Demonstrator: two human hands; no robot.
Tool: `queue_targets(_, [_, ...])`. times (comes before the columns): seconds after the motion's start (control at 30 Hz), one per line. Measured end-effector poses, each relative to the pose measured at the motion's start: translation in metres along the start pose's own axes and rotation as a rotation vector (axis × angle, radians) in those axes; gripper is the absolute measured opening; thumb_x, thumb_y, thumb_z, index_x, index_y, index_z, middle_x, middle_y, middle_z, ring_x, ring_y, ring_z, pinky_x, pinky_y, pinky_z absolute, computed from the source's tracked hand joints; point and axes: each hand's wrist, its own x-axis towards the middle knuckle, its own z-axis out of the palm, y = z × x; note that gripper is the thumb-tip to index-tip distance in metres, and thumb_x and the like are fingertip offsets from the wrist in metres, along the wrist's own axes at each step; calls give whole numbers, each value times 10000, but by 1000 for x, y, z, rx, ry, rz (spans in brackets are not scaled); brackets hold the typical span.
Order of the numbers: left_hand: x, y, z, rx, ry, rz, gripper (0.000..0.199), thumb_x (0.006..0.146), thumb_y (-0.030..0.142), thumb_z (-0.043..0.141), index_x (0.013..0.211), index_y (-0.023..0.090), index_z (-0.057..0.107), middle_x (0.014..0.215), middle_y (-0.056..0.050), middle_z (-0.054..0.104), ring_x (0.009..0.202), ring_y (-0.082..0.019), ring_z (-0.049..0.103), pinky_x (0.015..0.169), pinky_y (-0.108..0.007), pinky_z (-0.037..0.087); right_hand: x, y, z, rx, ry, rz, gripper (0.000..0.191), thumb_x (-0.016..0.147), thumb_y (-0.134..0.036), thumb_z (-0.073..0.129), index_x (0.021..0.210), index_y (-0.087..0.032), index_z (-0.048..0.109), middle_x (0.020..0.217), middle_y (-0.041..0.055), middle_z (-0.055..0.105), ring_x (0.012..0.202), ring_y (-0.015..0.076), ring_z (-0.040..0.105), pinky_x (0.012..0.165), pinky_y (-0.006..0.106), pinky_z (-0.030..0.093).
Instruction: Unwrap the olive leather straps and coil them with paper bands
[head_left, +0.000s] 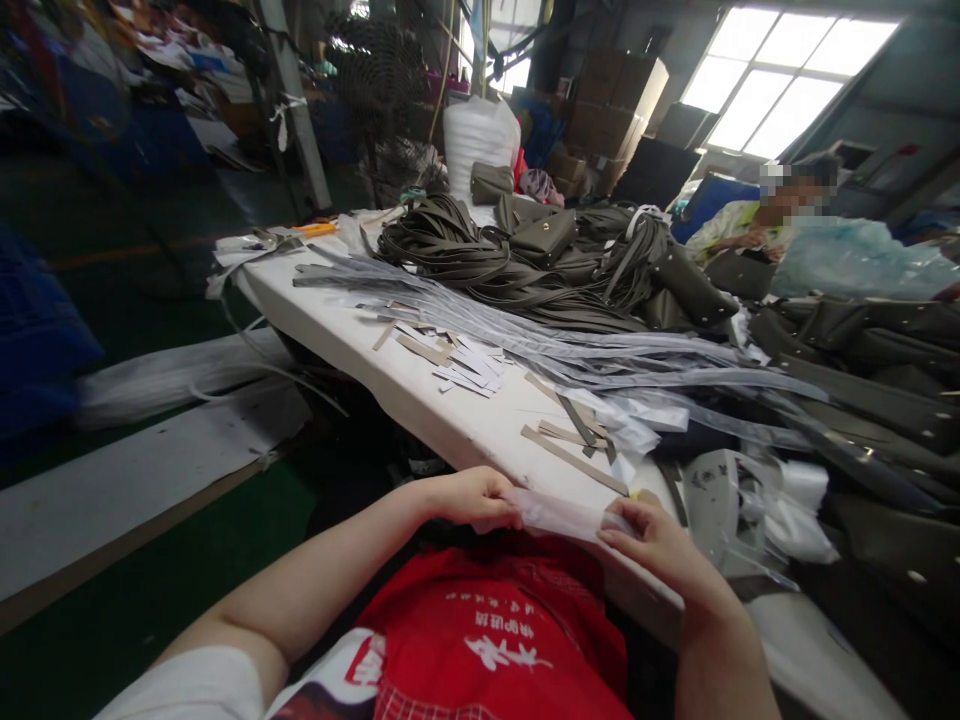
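Note:
Between my two hands stretches a short translucent plastic strip (561,514), at the table's near edge just above my red apron. My left hand (480,498) pinches its left end with curled fingers. The other end is gripped by my right hand (646,534), thumb and fingers pressed together. Just beyond lie narrow brown and grey strips (574,458) and small white paper strips (472,368). Long plastic-sleeved straps (540,335) run across the table behind them.
Dark olive straps (457,245) and small pouches (544,235) are heaped on the white table (337,335). A white plastic container (720,500) stands to my right, near dark bags (877,370). Across the table sits a co-worker (739,225). A long board (150,470) lies at left.

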Motion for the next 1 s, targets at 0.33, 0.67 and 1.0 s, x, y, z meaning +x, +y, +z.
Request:
queue_targets(0.33, [10, 8, 16, 331, -122, 73, 255, 855, 385, 616, 873, 197, 788, 1345, -50, 569, 1261, -256, 474, 1105, -312, 300, 13, -15, 42, -75, 19, -65, 65, 740, -216, 615, 708, -176, 656, 656, -13, 641, 630, 151, 542, 583, 238, 384])
queue_targets(0.67, [17, -9, 39, -36, 112, -115, 513, 871, 569, 521, 886, 107, 743, 673, -38, 666, 590, -130, 576, 581, -214, 457, 23, 19, 38, -313, 506, -54, 229, 846, -330, 576, 982, -173, 673, 949, 98, 704, 866, 237, 629, 815, 347, 474])
queue_targets(1.0, [20, 1, 34, -211, 233, -66, 593, 789, 657, 589, 884, 87, 720, 596, -28, 615, 508, -115, 539, 515, -211, 428, 11, 92, 20, -819, 594, 295, 443, 887, -406, 521, 1175, -95, 647, 1398, 231, 494, 1320, 394, 387, 1063, 520, 304])
